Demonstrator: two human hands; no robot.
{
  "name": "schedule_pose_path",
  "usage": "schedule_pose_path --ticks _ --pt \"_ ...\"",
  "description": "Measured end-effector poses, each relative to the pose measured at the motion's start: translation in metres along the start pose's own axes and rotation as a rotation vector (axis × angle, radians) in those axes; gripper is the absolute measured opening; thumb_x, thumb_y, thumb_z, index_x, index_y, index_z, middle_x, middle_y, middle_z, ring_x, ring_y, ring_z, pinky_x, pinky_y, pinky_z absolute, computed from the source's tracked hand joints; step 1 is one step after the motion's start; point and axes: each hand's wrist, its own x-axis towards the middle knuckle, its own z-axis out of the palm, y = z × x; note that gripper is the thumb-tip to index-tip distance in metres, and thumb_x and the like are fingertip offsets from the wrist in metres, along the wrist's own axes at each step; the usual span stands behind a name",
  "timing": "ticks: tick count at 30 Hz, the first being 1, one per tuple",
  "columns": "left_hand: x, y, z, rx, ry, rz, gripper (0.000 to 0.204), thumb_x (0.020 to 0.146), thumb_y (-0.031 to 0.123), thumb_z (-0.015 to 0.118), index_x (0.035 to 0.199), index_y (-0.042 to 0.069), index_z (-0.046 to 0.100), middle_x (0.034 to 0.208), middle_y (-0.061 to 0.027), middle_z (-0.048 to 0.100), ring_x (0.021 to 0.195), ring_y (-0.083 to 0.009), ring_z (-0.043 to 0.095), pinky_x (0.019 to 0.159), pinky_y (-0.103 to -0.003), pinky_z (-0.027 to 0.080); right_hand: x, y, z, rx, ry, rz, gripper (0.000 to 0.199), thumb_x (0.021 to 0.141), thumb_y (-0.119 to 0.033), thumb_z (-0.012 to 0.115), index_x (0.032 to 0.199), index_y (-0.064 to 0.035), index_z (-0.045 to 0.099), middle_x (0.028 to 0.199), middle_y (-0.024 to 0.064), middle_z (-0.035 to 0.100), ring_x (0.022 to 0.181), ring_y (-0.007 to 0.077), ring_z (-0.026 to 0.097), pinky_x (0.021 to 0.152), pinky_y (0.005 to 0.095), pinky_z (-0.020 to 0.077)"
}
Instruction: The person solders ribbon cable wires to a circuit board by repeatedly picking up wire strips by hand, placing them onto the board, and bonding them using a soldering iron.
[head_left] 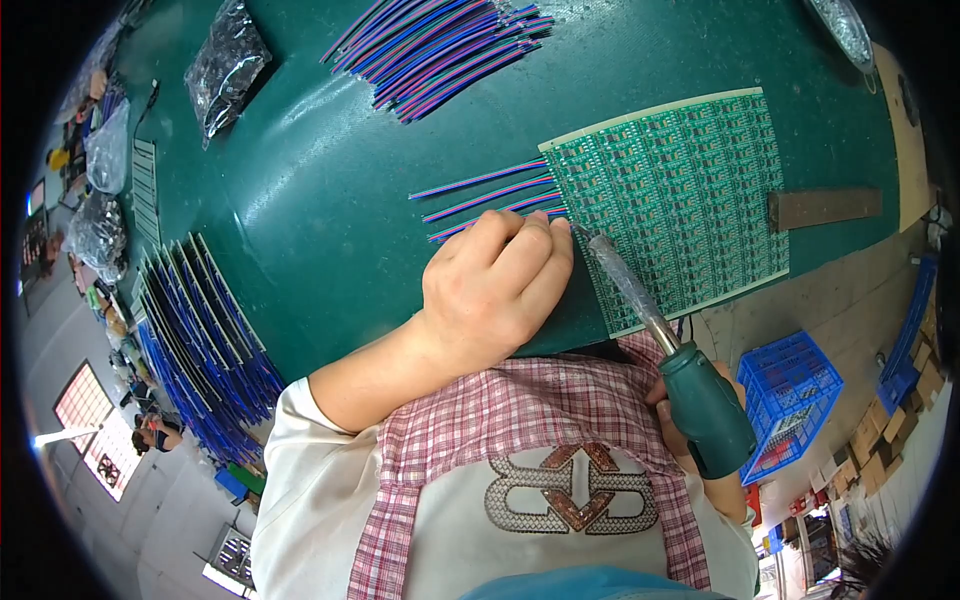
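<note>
A green panel of small circuit boards [680, 200] lies on the table before me. Several multicoloured flat ribbon wires [480, 205] extend from its left edge. My left hand [500, 280] is closed at that edge, fingers pinched over the nearest wire; its fingertips partly hide the wire's end. My right hand [668, 412], largely hidden behind the handle, grips a soldering iron [705, 410] with a green handle. The iron's tip points to the panel's left edge, close beside my left fingertips; I cannot tell whether it touches.
A dark flat bar [830, 208] rests across the panel's right edge. Loose wires [440, 50] lie at the far side, a plastic bag [228, 70] at the far left. Boards with blue wires [205, 350] stand in rows at left. A blue crate [790, 400] sits below, at right.
</note>
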Motion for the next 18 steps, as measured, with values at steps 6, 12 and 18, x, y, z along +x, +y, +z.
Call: schedule_pose_path --ticks 6,12,18 --pt "-0.001 0.001 -0.001 0.008 -0.014 -0.006 0.031 0.062 0.005 0.07 0.092 -0.002 0.072 0.086 -0.0082 0.066 0.072 -0.019 0.063 0.056 -0.028 0.052 0.004 -0.009 -0.002 0.011 -0.012 0.054 0.017 0.072 -0.013 0.073 0.088 -0.0104 0.069 0.083 0.0058 0.068 0.069 0.025 0.063 0.062 0.0367 0.0498" --pt "0.0 0.003 0.0 0.041 -0.009 0.009 0.032 0.061 0.005 0.07 0.092 -0.002 0.072 0.087 -0.0083 0.066 0.072 -0.0184 0.063 0.056 -0.027 0.051 0.003 -0.008 0.003 0.041 0.037 0.073 0.002 0.072 -0.006 0.069 0.074 -0.0081 0.068 0.074 0.005 0.068 0.069 0.0241 0.06 0.064 0.0346 0.048" --pt "-0.001 0.0 0.002 0.067 0.003 0.023 0.024 0.067 0.005 0.07 0.09 0.001 0.07 0.084 -0.005 0.062 0.074 -0.0162 0.061 0.056 -0.026 0.05 0.003 -0.011 0.0 0.147 0.039 0.124 0.014 0.076 -0.015 0.074 0.088 -0.0094 0.067 0.075 0.004 0.068 0.066 0.0222 0.064 0.063 0.0328 0.0503"
